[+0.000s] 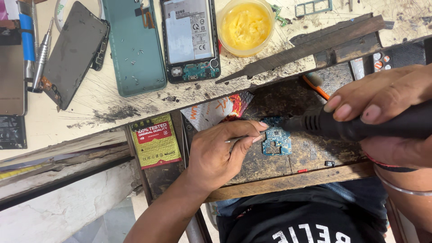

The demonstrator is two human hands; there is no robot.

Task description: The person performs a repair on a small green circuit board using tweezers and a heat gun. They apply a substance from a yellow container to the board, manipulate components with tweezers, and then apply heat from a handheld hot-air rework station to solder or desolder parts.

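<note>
While both hands work at the near edge, the far part of the worn bench [112,112] is crowded with phone parts. At far left lie a dark screen panel [74,51] and a metal screwdriver [41,54] beside it. To the right of them is a teal back cover [135,45] with tiny screws scattered on it, then an opened phone body [190,38] showing its battery. Further right stands a round tub of yellow paste [245,26], and a long dark metal file [297,49] lies slanted across the bench edge. On the lower dark wooden board [315,153] there is a yellow-and-red packet [155,140] and a red-and-white wrapper [218,110], both left of the hands.

The tip of the tool is hidden where it meets the board, and the tool's rear end is cut off by the right frame edge. What the left fingers pinch is thin and hard to make out (it looks like tweezers).

The small blue circuit board [276,138] lies flat on the wooden board, in the middle between the hands. The left hand [216,155] is curled, its thumb and forefinger closed on the thin metal piece [236,140], with fingertips touching the circuit board's left edge. The right hand [387,117] is wrapped firmly around a black handheld tool [360,126], which points left at the circuit board's far edge.
</note>
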